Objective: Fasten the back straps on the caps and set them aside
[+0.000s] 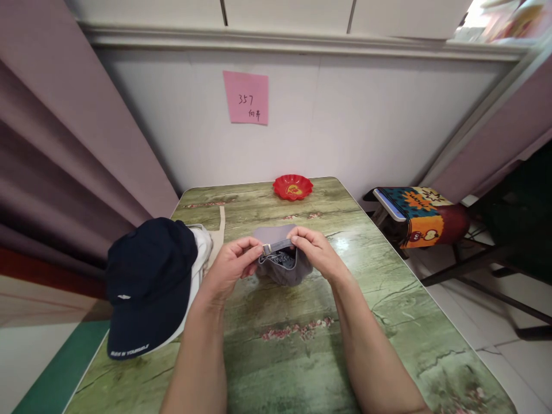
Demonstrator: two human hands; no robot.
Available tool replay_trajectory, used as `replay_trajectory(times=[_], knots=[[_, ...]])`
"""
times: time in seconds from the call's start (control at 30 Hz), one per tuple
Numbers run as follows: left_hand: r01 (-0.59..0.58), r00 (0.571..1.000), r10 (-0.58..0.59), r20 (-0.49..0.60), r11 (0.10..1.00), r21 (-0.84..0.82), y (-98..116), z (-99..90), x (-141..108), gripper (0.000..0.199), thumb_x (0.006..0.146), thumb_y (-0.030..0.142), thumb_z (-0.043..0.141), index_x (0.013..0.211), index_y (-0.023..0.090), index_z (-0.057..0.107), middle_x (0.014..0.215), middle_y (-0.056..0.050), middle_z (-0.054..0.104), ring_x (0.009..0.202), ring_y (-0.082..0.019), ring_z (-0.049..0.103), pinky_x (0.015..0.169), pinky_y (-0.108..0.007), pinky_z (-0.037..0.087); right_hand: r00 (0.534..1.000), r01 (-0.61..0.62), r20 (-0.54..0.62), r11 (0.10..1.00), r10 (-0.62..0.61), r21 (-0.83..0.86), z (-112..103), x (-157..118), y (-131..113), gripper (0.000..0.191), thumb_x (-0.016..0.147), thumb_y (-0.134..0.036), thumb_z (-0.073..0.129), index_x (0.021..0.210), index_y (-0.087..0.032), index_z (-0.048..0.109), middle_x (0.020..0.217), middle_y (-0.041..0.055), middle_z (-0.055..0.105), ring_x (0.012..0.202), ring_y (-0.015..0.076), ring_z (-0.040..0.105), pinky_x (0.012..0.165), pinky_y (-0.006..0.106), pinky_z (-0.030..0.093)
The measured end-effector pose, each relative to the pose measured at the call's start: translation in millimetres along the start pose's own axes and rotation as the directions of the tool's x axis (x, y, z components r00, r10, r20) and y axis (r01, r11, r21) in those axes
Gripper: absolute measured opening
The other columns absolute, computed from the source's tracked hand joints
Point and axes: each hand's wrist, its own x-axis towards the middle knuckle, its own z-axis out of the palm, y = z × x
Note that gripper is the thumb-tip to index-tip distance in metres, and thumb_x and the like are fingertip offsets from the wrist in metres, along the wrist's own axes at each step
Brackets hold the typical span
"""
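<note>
A grey cap (pixel 284 273) is held over the middle of the table, its rear opening and back strap facing me. My left hand (pixel 236 259) pinches the strap's left end beside a small metal buckle (pixel 267 249). The strap's right end is between the thumb and fingers of my right hand (pixel 314 248). Between the two hands the strap is stretched nearly straight. Dark printed lining shows inside the cap. To the left, a navy cap (pixel 150 276) lies on top of a white one (pixel 202 247), both at the table's left edge.
The green wood-patterned table (pixel 293 368) stands against a white wall with a pink note (pixel 246 98). A red scalloped dish (pixel 292 188) sits at the back. A beige strap (pixel 222 220) lies behind the caps. At right is a stool with a colourful cover (pixel 416 210).
</note>
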Motion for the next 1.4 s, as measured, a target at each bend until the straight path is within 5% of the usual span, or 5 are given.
replay_trajectory(times=[0.07, 0.17, 0.53, 0.9, 1.4], knots=[[-0.014, 1.000, 0.014, -0.005, 1.000, -0.002, -1.2, 3.2, 1.1, 0.029, 0.079, 0.044, 0.071, 0.082, 0.016, 0.063, 0.049, 0.005, 0.048, 0.039, -0.006, 0.039, 0.038, -0.017, 0.023, 0.999, 0.030, 0.015, 0.999, -0.029, -0.037, 0.4, -2.2, -4.0, 0.020, 0.086, -0.036, 0.061, 0.095, -0.019, 0.066, 0.076, -0.0016, 0.060, 0.072, 0.0131, 0.054, 0.067, 0.024, 0.042], [-0.031, 1.000, 0.030, -0.002, 0.999, -0.039, -2.0, 10.8, 2.4, 0.029, 0.079, 0.043, 0.071, 0.085, 0.018, 0.058, 0.051, 0.006, 0.050, 0.040, -0.006, 0.042, 0.038, -0.017, 0.026, 0.995, 0.058, 0.088, 0.992, -0.049, -0.110, 3.0, -4.6, -8.7, 0.043, 0.076, -0.038, 0.076, 0.114, -0.022, 0.066, 0.070, -0.0049, 0.058, 0.064, 0.0112, 0.051, 0.061, 0.022, 0.039], [-0.077, 0.997, 0.078, 0.001, 0.987, -0.144, 1.9, 22.5, 1.1, 0.030, 0.076, 0.035, 0.075, 0.085, 0.020, 0.050, 0.061, 0.006, 0.056, 0.044, -0.006, 0.047, 0.039, -0.015, 0.030, 0.959, 0.267, -0.019, 0.925, -0.282, -0.269, 11.1, -3.6, -15.1, 0.021, 0.079, -0.024, 0.074, 0.100, -0.024, 0.074, 0.091, 0.0013, 0.074, 0.083, 0.0158, 0.066, 0.079, 0.027, 0.048], [-0.061, 0.998, 0.057, -0.036, 0.991, -0.121, -0.4, 18.8, 1.2, 0.024, 0.070, 0.034, 0.079, 0.079, 0.014, 0.069, 0.070, -0.002, 0.064, 0.059, -0.012, 0.057, 0.055, -0.022, 0.046, 0.954, 0.279, -0.036, 0.928, -0.297, -0.246, 13.0, -5.0, -18.0, 0.022, 0.081, -0.021, 0.072, 0.102, -0.024, 0.073, 0.096, 0.0022, 0.074, 0.089, 0.0173, 0.067, 0.083, 0.030, 0.050], [-0.076, 0.997, 0.078, 0.000, 0.979, -0.189, 0.0, 26.1, 2.6, 0.026, 0.078, 0.034, 0.069, 0.063, 0.016, 0.057, 0.062, 0.001, 0.055, 0.058, -0.011, 0.050, 0.058, -0.022, 0.042, 0.953, 0.284, -0.020, 0.918, -0.301, -0.277, 14.6, -6.5, -14.6, 0.021, 0.079, -0.025, 0.074, 0.100, -0.025, 0.075, 0.095, 0.0005, 0.077, 0.085, 0.0168, 0.070, 0.083, 0.029, 0.054]])
